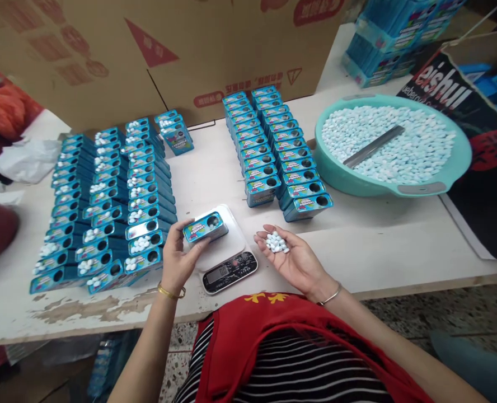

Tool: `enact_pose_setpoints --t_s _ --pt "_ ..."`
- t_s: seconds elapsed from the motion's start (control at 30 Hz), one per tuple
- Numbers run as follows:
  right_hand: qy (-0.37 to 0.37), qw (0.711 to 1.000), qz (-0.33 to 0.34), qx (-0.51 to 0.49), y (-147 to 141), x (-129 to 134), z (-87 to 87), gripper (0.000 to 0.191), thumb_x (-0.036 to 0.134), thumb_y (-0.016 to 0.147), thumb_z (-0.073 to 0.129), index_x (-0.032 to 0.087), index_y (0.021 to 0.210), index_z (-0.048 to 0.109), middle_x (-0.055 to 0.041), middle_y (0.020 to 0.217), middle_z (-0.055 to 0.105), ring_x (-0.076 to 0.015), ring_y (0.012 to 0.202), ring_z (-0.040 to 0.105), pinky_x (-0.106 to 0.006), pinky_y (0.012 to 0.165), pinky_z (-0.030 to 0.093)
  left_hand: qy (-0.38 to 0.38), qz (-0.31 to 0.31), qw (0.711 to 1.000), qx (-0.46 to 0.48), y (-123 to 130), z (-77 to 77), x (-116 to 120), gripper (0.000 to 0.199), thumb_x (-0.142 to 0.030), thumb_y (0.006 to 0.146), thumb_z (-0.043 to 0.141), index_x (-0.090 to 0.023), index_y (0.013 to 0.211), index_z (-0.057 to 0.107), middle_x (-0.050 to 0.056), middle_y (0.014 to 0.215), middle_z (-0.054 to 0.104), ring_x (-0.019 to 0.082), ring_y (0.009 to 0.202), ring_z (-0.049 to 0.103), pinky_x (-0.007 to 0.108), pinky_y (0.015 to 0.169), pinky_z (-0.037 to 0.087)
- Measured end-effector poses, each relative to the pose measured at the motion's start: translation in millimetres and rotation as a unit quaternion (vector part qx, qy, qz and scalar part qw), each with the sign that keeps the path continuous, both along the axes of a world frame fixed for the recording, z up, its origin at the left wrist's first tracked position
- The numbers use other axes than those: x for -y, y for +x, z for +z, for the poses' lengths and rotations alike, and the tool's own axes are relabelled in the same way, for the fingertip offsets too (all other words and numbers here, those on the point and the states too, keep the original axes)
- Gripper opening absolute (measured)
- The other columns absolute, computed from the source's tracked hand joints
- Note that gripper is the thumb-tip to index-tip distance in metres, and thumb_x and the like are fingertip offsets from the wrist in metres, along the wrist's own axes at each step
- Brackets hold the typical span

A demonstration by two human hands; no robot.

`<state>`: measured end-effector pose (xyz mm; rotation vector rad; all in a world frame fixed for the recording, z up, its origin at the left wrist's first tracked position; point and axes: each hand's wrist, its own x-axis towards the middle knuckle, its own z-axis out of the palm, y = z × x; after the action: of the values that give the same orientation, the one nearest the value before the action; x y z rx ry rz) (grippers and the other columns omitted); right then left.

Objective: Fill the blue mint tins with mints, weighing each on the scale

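Note:
My left hand (180, 254) is closed around a blue candy tin (206, 226) whose top has a round dark hole. The tin is over the white plate of a digital kitchen scale (230, 273); whether it touches the plate I cannot tell. Cupped with its palm up, my right hand (301, 266) holds a small heap of pale candies (277, 242) to the right of the scale. Beyond it stands a turquoise basin (393, 187) full of similar candies, with a metal strip (374, 146) lying on top of them.
Rows of blue tins (143, 215) stand at left, many with candies on their tops. Two more rows of tins (301, 176) are left of the basin. A large cardboard box (181, 50) walls the back, and stacked packs (389, 42) stand at far right.

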<state>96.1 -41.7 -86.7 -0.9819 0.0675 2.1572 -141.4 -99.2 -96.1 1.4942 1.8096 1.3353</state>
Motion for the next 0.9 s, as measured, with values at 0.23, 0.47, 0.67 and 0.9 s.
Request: enact_pose_setpoints --t_s 0.23,0.47,0.67,0.9 --pt "-0.014 1.0 0.004 0.015 12 6 -0.7 0.015 0.015 0.086 0.051 0.011 0.094 0.064 -0.0111 0.086 0.072 -0.0173 0.085 0.07 -0.025 0.077 0.059 0.064 0.006 0.996 -0.061 -9 34.3 6 0.046 -0.029 0.077 0.069 -0.022 0.119 0.052 0.008 0.114 0.059 0.02 0.107 0.058 0.039 0.097 0.047" --pt "-0.027 1.0 0.0 0.001 17 12 5.0 0.019 0.014 0.088 0.048 0.008 0.099 0.063 -0.0135 0.097 0.072 -0.0209 0.099 0.068 -0.028 0.083 0.058 0.067 0.054 0.991 -0.102 -17 40.6 9 0.025 -0.03 0.081 0.064 -0.022 0.104 0.06 0.005 0.101 0.061 0.016 0.094 0.058 0.032 0.081 0.049" --pt "-0.016 1.0 0.013 -0.022 17 17 3.5 0.021 0.015 0.087 0.05 0.009 0.103 0.063 -0.0141 0.103 0.071 -0.0203 0.103 0.066 -0.029 0.085 0.057 0.047 0.067 0.988 -0.13 -16 41.0 10 0.025 -0.033 0.081 0.063 -0.021 0.103 0.06 0.004 0.097 0.06 0.012 0.077 0.055 0.027 0.065 0.046" --pt "-0.026 0.997 0.037 -0.056 11 21 2.5 0.021 0.018 0.087 0.052 0.008 0.102 0.063 -0.0153 0.104 0.07 -0.0202 0.101 0.067 -0.031 0.087 0.056 0.09 0.048 0.975 -0.197 14 53.0 17 0.026 -0.025 0.08 0.065 -0.021 0.105 0.058 0.002 0.088 0.058 0.01 0.068 0.051 0.025 0.062 0.045"
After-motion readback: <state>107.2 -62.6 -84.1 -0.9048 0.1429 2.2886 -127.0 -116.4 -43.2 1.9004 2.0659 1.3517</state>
